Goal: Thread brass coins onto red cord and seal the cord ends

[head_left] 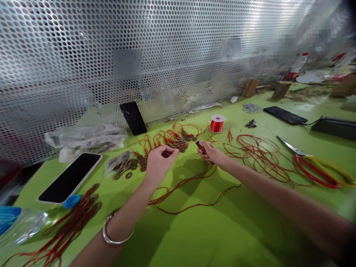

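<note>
My right hand (209, 151) is closed around a small lighter (197, 143), its black top at the thumb and most of its body hidden by the fingers. To its left, my left hand (160, 161) has thumb and forefinger pinched together; whatever lies between them is too small to make out. Red cord (191, 180) loops on the green table below both hands. Just behind the left hand lie holed coins strung on red cords (179, 142), with loose coins (128, 175) beside its wrist. A spool of red thread (217, 123) stands beyond the right hand.
Scissors (314, 159) and a tangle of red cord (258, 155) lie to the right. Two phones (71, 178) (133, 118), a plastic bag (86, 135), a bottle (25, 224) and tied coin strings (75, 218) occupy the left. A perforated metal panel (178, 48) rises behind the table.
</note>
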`<state>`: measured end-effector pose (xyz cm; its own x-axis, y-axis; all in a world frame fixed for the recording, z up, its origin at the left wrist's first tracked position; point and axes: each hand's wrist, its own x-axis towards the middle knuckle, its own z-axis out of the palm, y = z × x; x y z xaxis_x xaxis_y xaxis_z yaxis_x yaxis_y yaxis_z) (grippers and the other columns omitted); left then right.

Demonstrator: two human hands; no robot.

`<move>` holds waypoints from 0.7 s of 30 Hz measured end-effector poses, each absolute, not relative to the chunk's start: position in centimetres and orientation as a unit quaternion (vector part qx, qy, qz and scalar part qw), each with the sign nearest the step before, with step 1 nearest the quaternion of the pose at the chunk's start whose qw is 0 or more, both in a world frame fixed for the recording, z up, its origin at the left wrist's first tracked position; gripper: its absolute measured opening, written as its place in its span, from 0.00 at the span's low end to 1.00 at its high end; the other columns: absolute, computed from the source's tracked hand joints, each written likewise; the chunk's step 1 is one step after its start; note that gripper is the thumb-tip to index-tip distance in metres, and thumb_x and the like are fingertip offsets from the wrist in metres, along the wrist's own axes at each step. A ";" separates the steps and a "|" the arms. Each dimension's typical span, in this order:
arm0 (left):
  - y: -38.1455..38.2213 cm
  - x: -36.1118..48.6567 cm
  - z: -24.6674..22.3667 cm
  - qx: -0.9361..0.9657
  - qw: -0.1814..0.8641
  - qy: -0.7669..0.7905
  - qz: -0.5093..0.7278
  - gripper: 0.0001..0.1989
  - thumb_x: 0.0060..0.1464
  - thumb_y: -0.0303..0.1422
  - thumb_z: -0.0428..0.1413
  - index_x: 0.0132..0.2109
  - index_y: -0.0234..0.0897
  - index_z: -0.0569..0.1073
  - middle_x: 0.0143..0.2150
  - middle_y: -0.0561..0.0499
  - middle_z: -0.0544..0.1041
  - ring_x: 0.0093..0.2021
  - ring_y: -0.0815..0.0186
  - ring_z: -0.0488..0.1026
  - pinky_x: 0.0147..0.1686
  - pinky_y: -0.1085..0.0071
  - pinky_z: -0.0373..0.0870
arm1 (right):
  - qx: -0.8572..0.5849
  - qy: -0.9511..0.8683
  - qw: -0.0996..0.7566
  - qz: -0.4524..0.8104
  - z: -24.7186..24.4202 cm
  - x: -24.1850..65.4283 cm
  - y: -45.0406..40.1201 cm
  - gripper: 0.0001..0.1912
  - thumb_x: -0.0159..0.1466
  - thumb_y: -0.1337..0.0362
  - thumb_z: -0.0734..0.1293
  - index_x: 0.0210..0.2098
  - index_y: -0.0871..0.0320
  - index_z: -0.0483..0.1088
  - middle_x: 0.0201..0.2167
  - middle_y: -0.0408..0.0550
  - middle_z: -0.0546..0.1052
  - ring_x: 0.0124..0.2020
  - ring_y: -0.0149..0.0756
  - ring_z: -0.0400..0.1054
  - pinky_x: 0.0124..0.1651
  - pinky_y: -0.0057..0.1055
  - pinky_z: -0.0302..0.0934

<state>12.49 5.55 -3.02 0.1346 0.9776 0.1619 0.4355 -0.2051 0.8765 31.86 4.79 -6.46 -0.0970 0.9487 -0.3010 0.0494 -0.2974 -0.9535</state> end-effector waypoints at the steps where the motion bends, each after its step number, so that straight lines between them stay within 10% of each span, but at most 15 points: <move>1: 5.6 12.5 -3.0 0.668 0.346 0.528 0.394 0.10 0.43 0.38 0.59 0.26 0.34 0.74 0.21 0.53 0.74 0.22 0.71 0.67 0.23 0.76 0.61 | -0.553 -0.452 0.383 0.586 -6.4 31.9 4.8 0.19 0.64 0.52 0.50 0.21 0.56 0.51 0.14 0.34 0.49 0.12 0.22 0.39 0.14 0.19 0.35; 21: 5.4 12.5 -2.8 0.669 0.354 0.530 0.382 0.09 0.44 0.37 0.58 0.27 0.34 0.74 0.22 0.52 0.74 0.23 0.70 0.67 0.24 0.75 0.62 | -0.547 -0.455 0.381 0.591 -6.6 32.0 4.9 0.19 0.64 0.52 0.50 0.22 0.56 0.51 0.14 0.34 0.50 0.12 0.22 0.39 0.14 0.19 0.35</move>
